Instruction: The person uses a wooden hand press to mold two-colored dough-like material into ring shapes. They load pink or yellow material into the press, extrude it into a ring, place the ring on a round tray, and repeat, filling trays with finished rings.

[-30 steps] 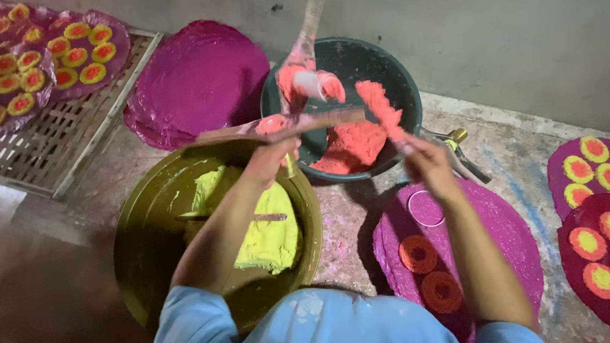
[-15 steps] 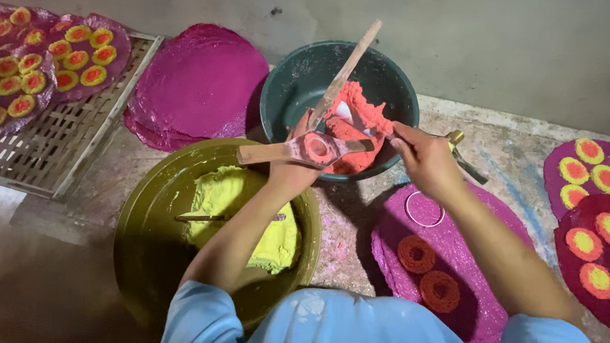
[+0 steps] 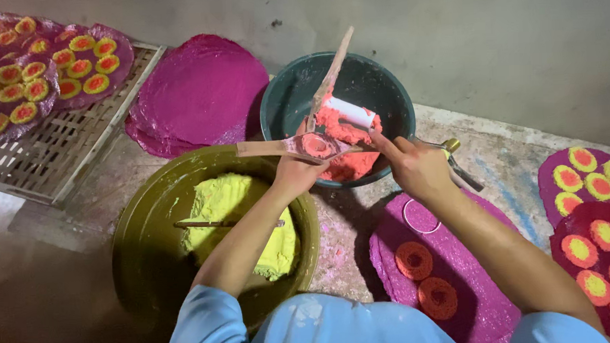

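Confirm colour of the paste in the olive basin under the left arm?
Yellow-green paste, lying in the olive basin; clearest in the head view.

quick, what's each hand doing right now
left hand: closed on the wooden press, over the dark bowl of pink dough
right hand: closed; what it holds cannot be told
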A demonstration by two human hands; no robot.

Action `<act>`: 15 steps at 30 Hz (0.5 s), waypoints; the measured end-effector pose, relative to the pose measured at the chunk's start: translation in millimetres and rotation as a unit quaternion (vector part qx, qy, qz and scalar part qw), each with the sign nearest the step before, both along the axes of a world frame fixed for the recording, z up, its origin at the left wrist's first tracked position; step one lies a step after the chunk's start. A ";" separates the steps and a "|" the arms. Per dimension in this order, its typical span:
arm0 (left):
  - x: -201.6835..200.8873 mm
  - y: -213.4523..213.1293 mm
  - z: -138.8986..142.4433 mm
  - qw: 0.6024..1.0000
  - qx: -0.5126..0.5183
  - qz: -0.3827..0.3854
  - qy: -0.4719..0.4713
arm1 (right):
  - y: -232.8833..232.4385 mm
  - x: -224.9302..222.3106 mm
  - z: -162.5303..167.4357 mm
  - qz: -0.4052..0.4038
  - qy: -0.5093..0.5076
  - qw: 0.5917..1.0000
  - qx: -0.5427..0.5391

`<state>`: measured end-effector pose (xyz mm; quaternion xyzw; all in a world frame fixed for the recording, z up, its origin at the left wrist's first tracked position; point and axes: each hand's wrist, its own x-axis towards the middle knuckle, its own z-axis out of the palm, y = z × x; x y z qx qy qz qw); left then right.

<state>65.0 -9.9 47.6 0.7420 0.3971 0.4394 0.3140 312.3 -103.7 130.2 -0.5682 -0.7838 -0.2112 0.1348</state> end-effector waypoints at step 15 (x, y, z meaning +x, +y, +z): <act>-12.1 11.5 8.7 0.943 0.126 0.000 0.308 | 30.4 -55.8 77.2 -0.016 -0.054 0.949 -0.309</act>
